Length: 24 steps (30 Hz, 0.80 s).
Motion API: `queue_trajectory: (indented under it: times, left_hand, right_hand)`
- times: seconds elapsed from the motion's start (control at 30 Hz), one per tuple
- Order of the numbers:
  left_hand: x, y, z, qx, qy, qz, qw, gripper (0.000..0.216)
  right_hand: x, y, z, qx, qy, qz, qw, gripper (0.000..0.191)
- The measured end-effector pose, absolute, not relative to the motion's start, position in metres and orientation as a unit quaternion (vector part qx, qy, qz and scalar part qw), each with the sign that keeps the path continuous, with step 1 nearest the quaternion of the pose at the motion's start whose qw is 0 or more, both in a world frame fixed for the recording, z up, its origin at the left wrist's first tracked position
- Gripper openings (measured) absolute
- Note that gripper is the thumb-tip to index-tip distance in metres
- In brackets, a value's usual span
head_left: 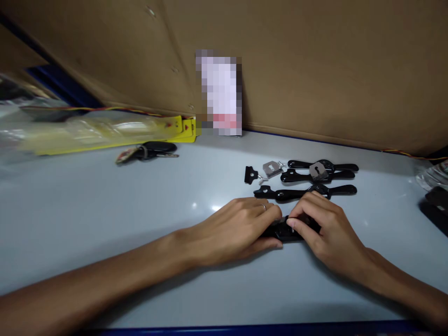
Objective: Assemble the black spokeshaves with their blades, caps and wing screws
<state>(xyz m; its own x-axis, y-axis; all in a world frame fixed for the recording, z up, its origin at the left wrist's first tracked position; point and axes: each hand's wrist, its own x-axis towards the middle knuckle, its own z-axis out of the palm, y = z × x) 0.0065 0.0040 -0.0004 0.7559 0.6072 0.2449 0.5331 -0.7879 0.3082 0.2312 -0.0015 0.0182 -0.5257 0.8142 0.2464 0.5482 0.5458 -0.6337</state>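
My left hand (241,228) is closed around the left part of a black spokeshave (285,232) lying low over the table. At the middle of that tool, my right hand (324,233) pinches a small thumbscrew between thumb and forefinger, mostly covered by the fingertips. Both ends of the spokeshave are hidden by my hands. Just beyond lie more black spokeshave bodies (338,190), with a loose black cap (251,175) and a flat grey blade (272,168). Another blade (318,171) rests on the spokeshaves. A silver wing screw (262,180) lies beside the loose cap.
Keys with a black fob (159,148) lie at the left of the grey table (140,200). Behind them are yellow cards in clear plastic packaging (122,130). A blurred-out upright packet (222,93) leans on the cardboard wall (332,70). A black object (436,210) sits at the right edge.
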Motion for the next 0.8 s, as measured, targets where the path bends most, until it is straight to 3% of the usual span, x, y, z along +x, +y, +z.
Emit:
queue_trajectory:
  times: [0.2,0.37,0.63,0.8]
  left_hand:
    - [0.015,-0.003,0.005,0.927,0.338,0.154,0.058,0.036]
    - [0.018,-0.005,0.003,0.934,0.325,0.147,0.026,0.020]
    - [0.013,-0.002,0.000,0.932,0.322,0.155,0.065,0.020]
    - [0.014,-0.001,0.001,0.928,0.330,0.155,0.074,0.023]
  right_hand:
    - [0.229,0.000,0.016,-0.403,-0.835,0.269,0.260,0.017]
    - [0.229,0.001,0.015,-0.414,-0.828,0.267,0.270,0.017]
    - [0.231,0.000,0.015,-0.387,-0.847,0.248,0.266,0.017]
    - [0.232,0.002,0.013,-0.380,-0.874,0.177,0.245,0.019]
